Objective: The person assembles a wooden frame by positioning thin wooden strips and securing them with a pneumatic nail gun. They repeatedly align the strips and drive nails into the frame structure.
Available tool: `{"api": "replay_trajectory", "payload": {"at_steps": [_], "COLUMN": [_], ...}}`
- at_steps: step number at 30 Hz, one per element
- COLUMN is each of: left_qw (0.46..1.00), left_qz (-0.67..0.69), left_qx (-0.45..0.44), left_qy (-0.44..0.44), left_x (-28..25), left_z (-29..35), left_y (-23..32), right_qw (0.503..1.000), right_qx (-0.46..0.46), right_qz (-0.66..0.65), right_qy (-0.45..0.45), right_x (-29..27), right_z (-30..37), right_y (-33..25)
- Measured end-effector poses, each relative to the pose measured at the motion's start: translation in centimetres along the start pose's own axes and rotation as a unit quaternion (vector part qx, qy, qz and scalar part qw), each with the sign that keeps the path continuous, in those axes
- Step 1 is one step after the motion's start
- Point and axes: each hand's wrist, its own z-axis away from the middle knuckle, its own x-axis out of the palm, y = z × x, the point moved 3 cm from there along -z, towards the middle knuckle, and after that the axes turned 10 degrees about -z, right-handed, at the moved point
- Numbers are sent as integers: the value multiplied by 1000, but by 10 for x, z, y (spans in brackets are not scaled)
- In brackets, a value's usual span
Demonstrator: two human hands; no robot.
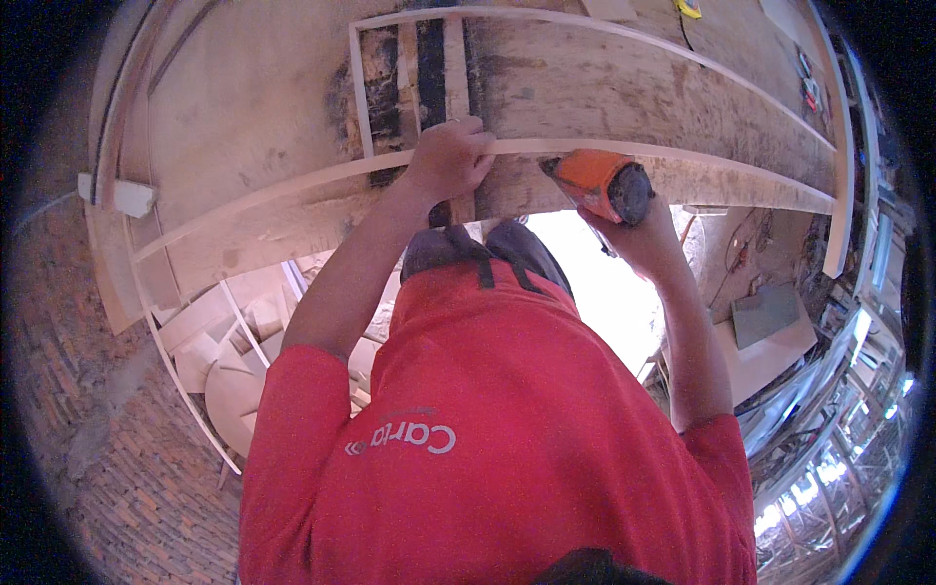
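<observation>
Far left, well beyond the front strip (292, 188): brick surface (88, 448). Pale block (134, 198) sits just past the strip's left end; board offcuts (229, 390) are heaped lower, on the wearer's side of it. Front strip, a long thin wooden batten, lies across the workbench (244, 97). Behind it, a short crosspiece (360, 93) and dark-stained slats (429, 73). Left hand (450, 161) clamps the strip, fingers curled over it. Right of that, the right hand (639, 234) is clamped around an orange handheld power tool (595, 180), nose close by the strip (contact: cannot tell). Back strip (624, 32) runs behind it. Greenish panel (765, 315) lies below the strip's right end.
</observation>
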Motion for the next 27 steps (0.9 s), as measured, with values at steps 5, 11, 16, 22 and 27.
{"api": "replay_trajectory", "payload": {"at_steps": [5,11,16,22,27], "left_qw": [1000,999,999,998,999], "left_qz": [8,34,37,32,41], "left_qx": [-14,-15,-10,-17,0], "left_qy": [-11,-19,-13,-56,-7], "left_x": [-1,0,4,10,13], "left_z": [-1,1,1,-1,0], "left_y": [-1,-7,-8,-11,-12], "right_qw": [999,1000,1000,999,996], "right_qx": [-31,6,-6,-5,-41], "right_qz": [19,15,18,26,73], "right_qy": [-8,-23,-25,-31,-40], "right_x": [11,20,18,17,15], "right_z": [-31,-47,-51,-51,-53], "right_y": [18,17,15,18,18]}}
